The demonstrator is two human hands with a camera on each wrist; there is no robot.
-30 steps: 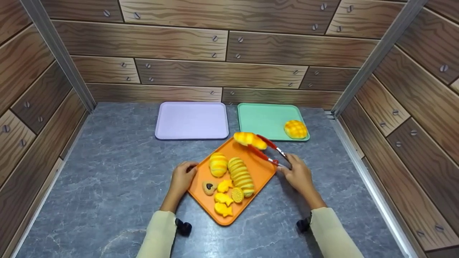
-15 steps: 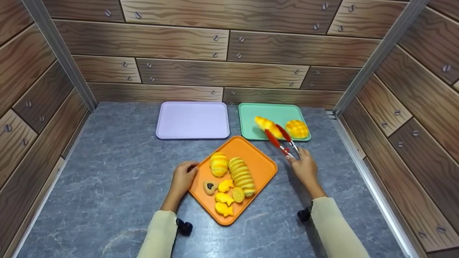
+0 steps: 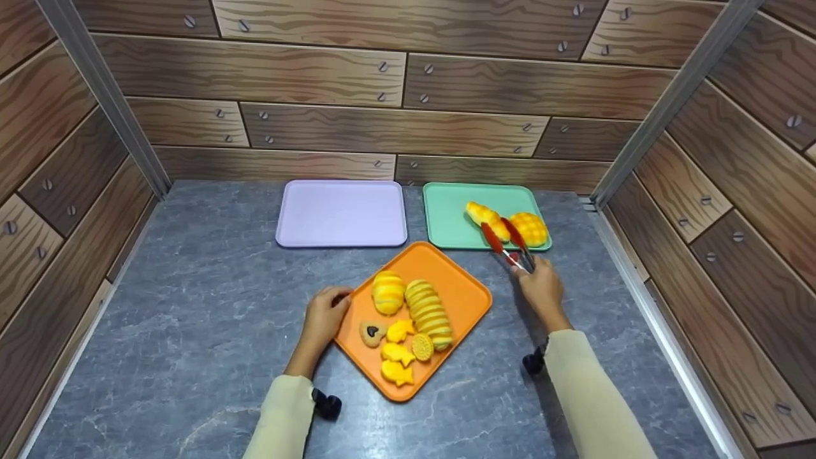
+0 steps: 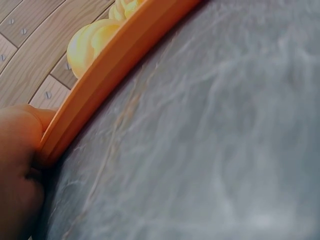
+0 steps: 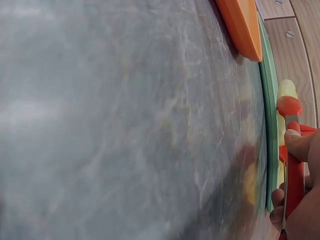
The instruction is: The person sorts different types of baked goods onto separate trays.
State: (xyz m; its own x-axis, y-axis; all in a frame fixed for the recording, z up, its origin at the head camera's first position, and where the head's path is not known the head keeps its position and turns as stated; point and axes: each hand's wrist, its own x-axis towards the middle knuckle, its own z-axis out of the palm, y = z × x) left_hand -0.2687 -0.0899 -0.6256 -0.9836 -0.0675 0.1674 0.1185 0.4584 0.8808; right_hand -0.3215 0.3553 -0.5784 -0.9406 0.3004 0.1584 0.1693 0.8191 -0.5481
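Note:
My right hand [image 3: 542, 290] grips red-tipped tongs [image 3: 494, 239], also seen in the right wrist view with the thumb along the red handle [image 5: 295, 185]. Between the tong tips is an elongated yellow toy bread [image 3: 482, 217], over the green tray [image 3: 446, 236] and beside a round crosshatched bun [image 3: 529, 229]. Whether the bread touches the tray I cannot tell. With my left hand [image 3: 325, 315] I pinch the left corner of the orange tray [image 3: 462, 293]. On it lie a striped roll [image 3: 389, 293], a long striped loaf [image 3: 428, 313], a heart-centred cookie [image 3: 371, 333] and several small yellow pieces [image 3: 397, 373].
A purple tray [image 3: 341, 213] sits to the left of the green one. Wood-print walls [image 3: 319, 76] enclose the grey marbled tabletop [image 3: 210, 319] at the back and on both sides.
The right hand has carried the elongated bread in the tongs from the orange tray's far corner up and right, over the green tray beside the bun. The left hand stays in place.

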